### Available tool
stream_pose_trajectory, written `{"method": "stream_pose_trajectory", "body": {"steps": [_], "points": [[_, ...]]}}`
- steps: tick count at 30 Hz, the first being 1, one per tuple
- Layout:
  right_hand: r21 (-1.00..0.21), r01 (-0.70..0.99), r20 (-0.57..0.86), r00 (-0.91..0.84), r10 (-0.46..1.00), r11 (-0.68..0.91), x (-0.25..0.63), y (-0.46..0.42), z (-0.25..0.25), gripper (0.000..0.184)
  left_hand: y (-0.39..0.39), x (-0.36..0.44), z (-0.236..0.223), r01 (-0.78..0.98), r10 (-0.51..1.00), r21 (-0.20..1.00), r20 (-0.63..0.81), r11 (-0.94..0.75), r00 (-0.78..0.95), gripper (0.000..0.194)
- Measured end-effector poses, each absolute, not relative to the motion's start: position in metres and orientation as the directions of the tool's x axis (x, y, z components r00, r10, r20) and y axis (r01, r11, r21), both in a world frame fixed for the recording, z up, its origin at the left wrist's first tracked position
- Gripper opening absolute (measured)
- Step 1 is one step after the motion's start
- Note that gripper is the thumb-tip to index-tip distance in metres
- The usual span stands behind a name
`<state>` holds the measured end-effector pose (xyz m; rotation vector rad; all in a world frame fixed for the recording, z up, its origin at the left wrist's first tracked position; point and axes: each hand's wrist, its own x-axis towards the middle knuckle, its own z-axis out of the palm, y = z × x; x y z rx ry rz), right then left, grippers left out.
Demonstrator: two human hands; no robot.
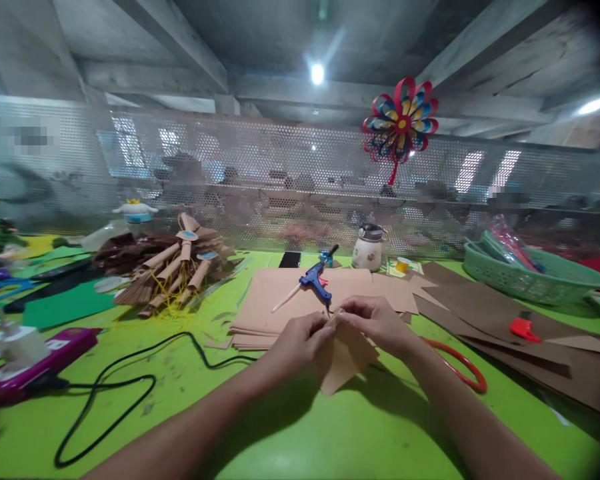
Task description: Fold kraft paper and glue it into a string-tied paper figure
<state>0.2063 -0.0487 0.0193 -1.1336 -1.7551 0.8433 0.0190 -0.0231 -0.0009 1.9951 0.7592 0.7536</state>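
A piece of brown kraft paper (347, 363) hangs between my two hands above the green table (280, 433). My left hand (303, 340) pinches its upper edge, thumb on top. From the other side, my right hand (375, 323) also grips that upper edge, its fingertips close to the left thumb. The lower part of the paper spreads down to a rounded point. Just beyond my hands, a blue hot glue gun (317, 281) with a glue stick in it rests on a stack of brown paper sheets (267, 293).
A black cord (153, 347) loops leftward to a purple power strip (45, 363). Rolled paper bundles (173, 267) lie at back left. On the right are orange-red scissor handles (463, 367), dark brown sheets (490, 333), a red tool (525, 328) and a green basket (555, 275). A jar (367, 248) stands behind.
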Motion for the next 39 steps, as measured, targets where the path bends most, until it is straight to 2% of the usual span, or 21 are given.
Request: {"method": "stream_pose_trajectory", "body": {"steps": [6,20,27,34,39], "points": [[-0.894,0.259,0.289,-0.291,0.912,0.366,0.211,-0.051,0.023,0.023,-0.028,0.017,0.002,0.308,0.711,0.732,0.329,-0.608,0.622,0.03],[-0.863,0.268,0.362,-0.262,0.895,0.428,0.203,-0.056,0.028,0.018,-0.036,0.017,0.004,0.357,0.691,0.655,0.362,-0.667,0.626,0.029],[-0.883,0.232,0.345,-0.272,0.898,0.409,0.202,-0.055,0.025,0.02,-0.035,0.018,0.005,0.342,0.692,0.68,0.342,-0.649,0.636,0.029],[-0.907,0.217,0.268,-0.365,0.892,0.361,0.209,-0.054,0.024,0.027,-0.029,0.018,0.006,0.22,0.704,0.839,0.241,-0.497,0.668,0.036],[-0.892,0.256,0.286,-0.317,0.904,0.372,0.21,-0.056,0.028,0.024,-0.029,0.015,0.014,0.168,0.677,0.886,0.196,-0.432,0.709,0.041]]}}
